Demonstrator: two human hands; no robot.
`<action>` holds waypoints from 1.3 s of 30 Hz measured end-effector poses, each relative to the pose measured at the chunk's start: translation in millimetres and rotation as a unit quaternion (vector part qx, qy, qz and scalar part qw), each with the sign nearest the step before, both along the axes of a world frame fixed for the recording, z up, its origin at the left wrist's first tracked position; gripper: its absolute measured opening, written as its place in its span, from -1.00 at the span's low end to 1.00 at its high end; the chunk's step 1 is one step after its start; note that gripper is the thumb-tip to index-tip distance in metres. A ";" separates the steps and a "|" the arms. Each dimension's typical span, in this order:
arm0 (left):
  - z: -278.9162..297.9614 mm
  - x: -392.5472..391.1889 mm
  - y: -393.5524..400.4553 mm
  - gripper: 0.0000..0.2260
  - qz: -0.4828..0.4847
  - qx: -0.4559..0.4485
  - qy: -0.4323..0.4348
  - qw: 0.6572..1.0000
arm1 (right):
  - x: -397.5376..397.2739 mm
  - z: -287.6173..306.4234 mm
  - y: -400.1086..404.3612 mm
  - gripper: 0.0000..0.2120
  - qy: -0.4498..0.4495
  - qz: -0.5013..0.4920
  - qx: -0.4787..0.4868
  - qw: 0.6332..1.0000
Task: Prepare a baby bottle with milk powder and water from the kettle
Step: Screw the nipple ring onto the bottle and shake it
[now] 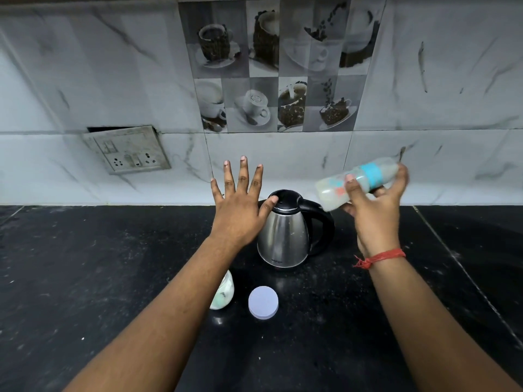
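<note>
Bottle: I see the baby bottle [359,181] tipped nearly on its side above the counter, right of the kettle, blue ring towards the right end; it looks milky inside, though blur keeps me from being sure.
Kettle: the steel kettle [285,233] stands upright on the black counter [85,264], black lid closed, handle to the right.
Jar: a small jar [225,292] sits near the kettle, half hidden by my left forearm; contents unclear.
Lid: a round pale lid [263,302] lies flat just beside the jar.
Left hand: my left hand [240,210] is spread flat, fingers straight, thumb over the kettle lid.
Right hand: my right hand [373,210] grips the bottle, fingers curled round it; a red thread [379,257] circles the wrist.
</note>
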State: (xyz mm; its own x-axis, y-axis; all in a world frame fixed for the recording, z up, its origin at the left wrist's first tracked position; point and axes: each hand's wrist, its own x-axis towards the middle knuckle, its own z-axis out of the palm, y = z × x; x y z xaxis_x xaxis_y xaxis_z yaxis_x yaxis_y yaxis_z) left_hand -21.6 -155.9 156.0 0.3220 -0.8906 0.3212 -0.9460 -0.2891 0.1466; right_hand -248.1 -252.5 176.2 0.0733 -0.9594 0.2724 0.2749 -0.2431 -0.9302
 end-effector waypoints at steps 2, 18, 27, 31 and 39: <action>0.1 1.0 0.2 -0.23 0.001 0.000 0.001 1.000 | 1.7 -5.5 2.5 -0.16 0.089 0.073 -0.012 0.993; 1.0 0.3 2.0 -0.24 0.007 -0.003 0.013 1.000 | 1.7 -4.1 5.7 -0.23 0.062 0.118 0.013 0.991; -0.8 -1.9 1.4 -0.22 0.004 -0.001 0.011 1.000 | -1.0 -2.4 11.3 -0.19 0.068 0.111 0.018 0.991; -2.5 -2.3 2.6 -0.22 0.002 -0.003 0.008 1.000 | -4.6 5.2 9.6 -0.18 -0.027 0.001 0.023 0.999; -1.6 -2.4 4.6 -0.22 0.004 -0.002 0.014 1.000 | -3.6 3.9 14.8 -0.22 -0.046 -0.052 0.014 0.997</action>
State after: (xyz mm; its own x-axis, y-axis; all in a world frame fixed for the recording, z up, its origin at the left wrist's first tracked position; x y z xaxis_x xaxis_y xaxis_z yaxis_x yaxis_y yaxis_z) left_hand -24.0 -151.4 154.4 0.3374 -0.8870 0.3153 -0.9394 -0.2957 0.1733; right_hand -251.7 -237.7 180.1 -0.0510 -0.9677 0.2467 0.3350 -0.2493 -0.9086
